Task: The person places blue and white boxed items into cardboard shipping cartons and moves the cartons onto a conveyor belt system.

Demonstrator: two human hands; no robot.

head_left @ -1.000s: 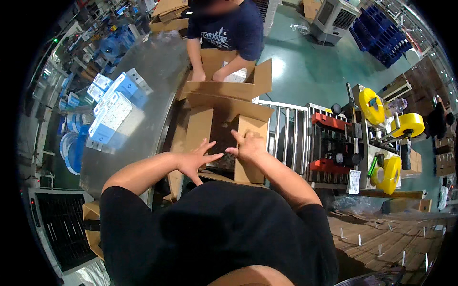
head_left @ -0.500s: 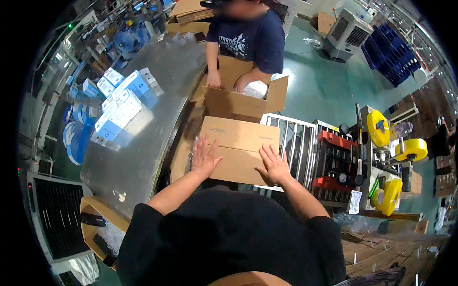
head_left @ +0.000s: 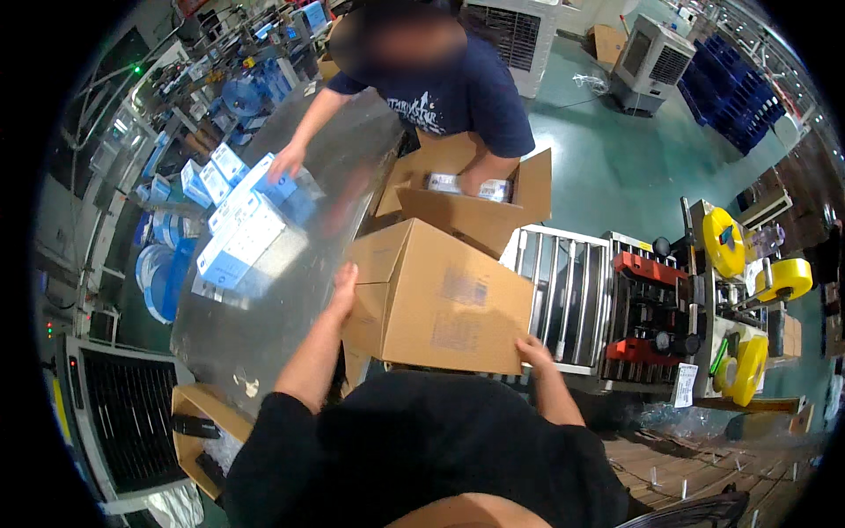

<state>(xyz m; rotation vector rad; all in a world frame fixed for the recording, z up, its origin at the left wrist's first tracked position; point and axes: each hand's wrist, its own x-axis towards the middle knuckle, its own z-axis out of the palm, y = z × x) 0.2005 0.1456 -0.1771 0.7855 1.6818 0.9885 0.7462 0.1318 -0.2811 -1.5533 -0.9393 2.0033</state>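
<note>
A closed cardboard box (head_left: pixel 453 299) is tilted up in front of me, its large printed side facing me. My left hand (head_left: pixel 345 289) presses against its left end, fingers partly hidden behind it. At the lower right corner, my right hand (head_left: pixel 535 354) grips the edge. Just beyond stands an open carton (head_left: pixel 458 216) with white packages inside. A co-worker in a dark blue T-shirt (head_left: pixel 480 88) has one hand in that carton and the other on the blue-and-white boxes (head_left: pixel 242 238) on the metal table (head_left: pixel 304 264).
A roller conveyor (head_left: pixel 559 295) runs to the right into a red-and-black taping machine (head_left: pixel 647 308) with yellow tape rolls (head_left: pixel 751 370) beside it. At lower left is an open carton with plastic wrap (head_left: pixel 220 440). A grey air cooler (head_left: pixel 647 66) stands far right.
The box has gone from lying flat under my palms to tilted between my hands, which have moved to its ends. The co-worker's one hand has moved from the carton to the blue-and-white boxes.
</note>
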